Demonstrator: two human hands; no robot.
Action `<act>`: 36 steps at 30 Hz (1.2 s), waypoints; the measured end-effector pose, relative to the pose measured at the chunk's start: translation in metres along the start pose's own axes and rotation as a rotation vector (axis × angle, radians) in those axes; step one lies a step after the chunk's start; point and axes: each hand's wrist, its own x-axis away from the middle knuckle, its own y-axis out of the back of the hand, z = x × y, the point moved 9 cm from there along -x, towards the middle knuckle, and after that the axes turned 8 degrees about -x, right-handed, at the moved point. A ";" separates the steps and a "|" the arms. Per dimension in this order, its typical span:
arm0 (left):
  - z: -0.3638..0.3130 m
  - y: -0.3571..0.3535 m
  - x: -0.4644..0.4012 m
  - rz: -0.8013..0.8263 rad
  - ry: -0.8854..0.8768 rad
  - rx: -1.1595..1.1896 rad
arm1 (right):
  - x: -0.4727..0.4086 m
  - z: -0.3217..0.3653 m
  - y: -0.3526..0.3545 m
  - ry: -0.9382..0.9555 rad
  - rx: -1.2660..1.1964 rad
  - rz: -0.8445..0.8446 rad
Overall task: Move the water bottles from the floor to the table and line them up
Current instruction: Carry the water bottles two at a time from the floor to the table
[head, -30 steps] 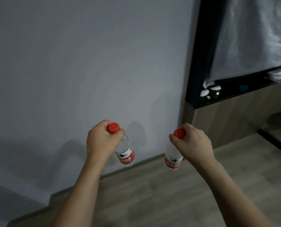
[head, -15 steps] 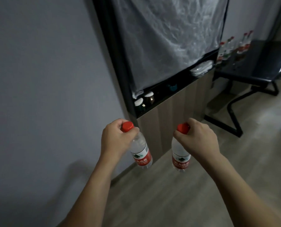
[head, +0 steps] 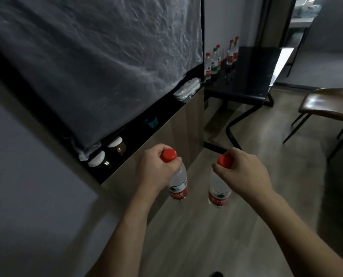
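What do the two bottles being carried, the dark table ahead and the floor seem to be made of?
Left-hand bottle and right-hand bottle: likely clear thin plastic, see-through walls, matte red caps, red labels. Table: glossy black top, perhaps glass or lacquer, since it mirrors window light; the thin dark legs look like metal. Floor: pale wood-look planks, laminate or vinyl perhaps; grain and seams show.

Two clear water bottles with red caps and red labels hang upright above the wood floor, the left bottle (head: 178,183) and the right bottle (head: 219,191) near each other, each gripped at its neck. More bottles (head: 221,57) stand along the dark table (head: 252,76)
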 end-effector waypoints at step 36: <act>-0.337 -0.472 -0.415 0.210 -0.190 0.233 | -0.524 -0.358 0.226 -0.100 -0.093 -0.164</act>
